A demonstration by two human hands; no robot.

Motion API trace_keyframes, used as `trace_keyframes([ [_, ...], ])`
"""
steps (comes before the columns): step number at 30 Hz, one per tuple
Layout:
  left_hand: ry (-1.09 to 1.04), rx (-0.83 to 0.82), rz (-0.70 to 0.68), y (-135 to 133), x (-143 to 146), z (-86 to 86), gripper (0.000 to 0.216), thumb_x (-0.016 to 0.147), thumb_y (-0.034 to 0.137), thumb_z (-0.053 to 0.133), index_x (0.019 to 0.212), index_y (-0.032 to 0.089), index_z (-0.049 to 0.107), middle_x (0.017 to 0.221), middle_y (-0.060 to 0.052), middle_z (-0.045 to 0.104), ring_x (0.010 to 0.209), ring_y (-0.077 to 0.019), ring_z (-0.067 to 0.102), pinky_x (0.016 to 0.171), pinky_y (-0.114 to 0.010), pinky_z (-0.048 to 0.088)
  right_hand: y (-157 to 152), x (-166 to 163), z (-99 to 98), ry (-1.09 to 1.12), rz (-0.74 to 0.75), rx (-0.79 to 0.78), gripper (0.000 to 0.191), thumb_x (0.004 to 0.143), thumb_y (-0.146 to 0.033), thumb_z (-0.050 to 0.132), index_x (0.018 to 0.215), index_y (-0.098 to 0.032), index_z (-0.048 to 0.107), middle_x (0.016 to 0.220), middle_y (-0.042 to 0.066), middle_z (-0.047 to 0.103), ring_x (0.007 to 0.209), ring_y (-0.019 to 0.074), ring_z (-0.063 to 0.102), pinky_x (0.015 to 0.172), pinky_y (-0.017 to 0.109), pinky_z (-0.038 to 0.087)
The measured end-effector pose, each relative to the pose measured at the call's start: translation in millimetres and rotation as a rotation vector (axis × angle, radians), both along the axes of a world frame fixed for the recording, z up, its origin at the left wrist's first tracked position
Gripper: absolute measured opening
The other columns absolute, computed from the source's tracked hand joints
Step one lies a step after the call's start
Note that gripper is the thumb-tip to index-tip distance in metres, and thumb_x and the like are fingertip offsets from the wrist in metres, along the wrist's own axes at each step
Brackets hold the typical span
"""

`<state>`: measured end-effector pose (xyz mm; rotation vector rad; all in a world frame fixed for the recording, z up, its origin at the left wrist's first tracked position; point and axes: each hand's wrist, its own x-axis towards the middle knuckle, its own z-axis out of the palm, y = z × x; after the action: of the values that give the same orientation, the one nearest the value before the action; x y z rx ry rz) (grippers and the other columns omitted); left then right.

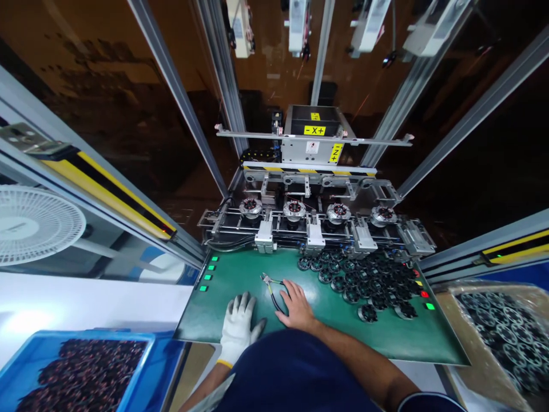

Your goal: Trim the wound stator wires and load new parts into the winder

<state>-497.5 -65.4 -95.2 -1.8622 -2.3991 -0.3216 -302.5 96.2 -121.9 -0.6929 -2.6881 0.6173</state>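
My left hand (238,325) wears a white glove and lies flat with its fingers spread on the green work mat (231,280). My bare right hand (297,306) rests on the mat beside it, fingers laid over the handles of a small pair of cutters (271,286) that lie on the mat with the jaws pointing away from me. A heap of several dark round motor stators (369,280) covers the right half of the mat, a little right of my right hand.
Behind the mat a machine fixture (317,220) holds a row of wound stators. Green lit buttons (208,273) line the mat's left edge, a red one (424,294) the right. A blue bin (77,366) of parts sits lower left, a bagged tray (501,332) right, a white fan (34,226) left.
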Motion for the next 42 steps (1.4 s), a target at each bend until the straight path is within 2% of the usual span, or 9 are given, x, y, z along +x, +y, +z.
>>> trace_keyframes([
  [17, 0.015, 0.015, -0.01, 0.2, -0.8, 0.6, 0.056, 0.09, 0.048, 0.062, 0.135, 0.015, 0.059, 0.147, -0.02, 0.057, 0.134, -0.0404, 0.05, 0.114, -0.056, 0.037, -0.4, -1.7, 5.9, -0.048, -0.011, -0.021, 0.065, 0.085, -0.047, 0.075, 0.139, -0.013, 0.06, 0.161, 0.024, 0.039, 0.149, 0.0406, 0.037, 0.119, 0.063, 0.035],
  [25, 0.008, 0.024, -0.014, 0.8, 1.5, 3.5, 0.054, 0.091, 0.046, 0.061, 0.133, 0.013, 0.061, 0.145, -0.022, 0.058, 0.135, -0.0405, 0.049, 0.114, -0.056, 0.037, 0.1, -1.5, 5.5, -0.029, -0.01, -0.013, 0.063, 0.084, -0.046, 0.075, 0.138, -0.015, 0.061, 0.161, 0.024, 0.04, 0.148, 0.0404, 0.038, 0.118, 0.063, 0.036],
  [31, -0.035, 0.014, 0.007, 0.3, 3.5, 4.1, 0.058, 0.09, 0.048, 0.062, 0.137, 0.015, 0.06, 0.147, -0.02, 0.058, 0.137, -0.0401, 0.048, 0.115, -0.057, 0.036, 0.6, 1.0, 5.9, -0.035, 0.0, 0.005, 0.062, 0.085, -0.041, 0.075, 0.137, -0.011, 0.061, 0.16, 0.026, 0.039, 0.148, 0.0419, 0.038, 0.118, 0.065, 0.036],
  [42, -0.038, -0.008, 0.02, 2.4, 7.0, 10.1, 0.059, 0.088, 0.048, 0.065, 0.135, 0.014, 0.061, 0.148, -0.02, 0.057, 0.136, -0.0403, 0.049, 0.115, -0.056, 0.035, 1.4, 0.3, 16.1, -0.067, -0.002, -0.009, 0.06, 0.084, -0.037, 0.074, 0.136, -0.01, 0.062, 0.159, 0.027, 0.041, 0.147, 0.0417, 0.041, 0.118, 0.064, 0.037],
])
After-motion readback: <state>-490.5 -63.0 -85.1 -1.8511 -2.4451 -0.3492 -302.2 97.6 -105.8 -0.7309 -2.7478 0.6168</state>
